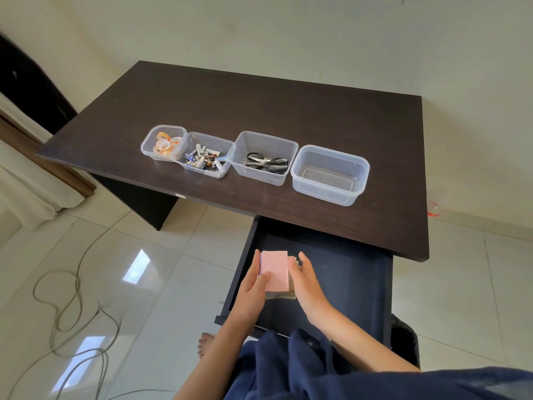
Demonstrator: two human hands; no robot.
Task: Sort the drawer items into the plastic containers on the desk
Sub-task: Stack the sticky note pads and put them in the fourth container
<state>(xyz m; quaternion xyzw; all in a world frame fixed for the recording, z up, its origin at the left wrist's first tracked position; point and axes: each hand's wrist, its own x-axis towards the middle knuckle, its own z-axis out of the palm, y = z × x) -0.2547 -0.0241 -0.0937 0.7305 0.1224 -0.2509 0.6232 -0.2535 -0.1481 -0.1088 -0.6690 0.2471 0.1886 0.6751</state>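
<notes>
Pink notepad (274,269) between both hands

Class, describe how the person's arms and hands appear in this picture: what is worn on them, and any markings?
Both forearms are bare; no sleeves, rings, watch or markings show on the left hand or right hand. Dark navy clothing lies below them.

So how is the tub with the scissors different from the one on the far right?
The scissors tub holds black-handled scissors; the right-hand tub holds nothing. The scissors tub has squarer corners, the right-hand tub rounder ones with a thicker rim. The right-hand tub sits nearer the desk's front edge. Both are clear plastic, lidless.
</notes>
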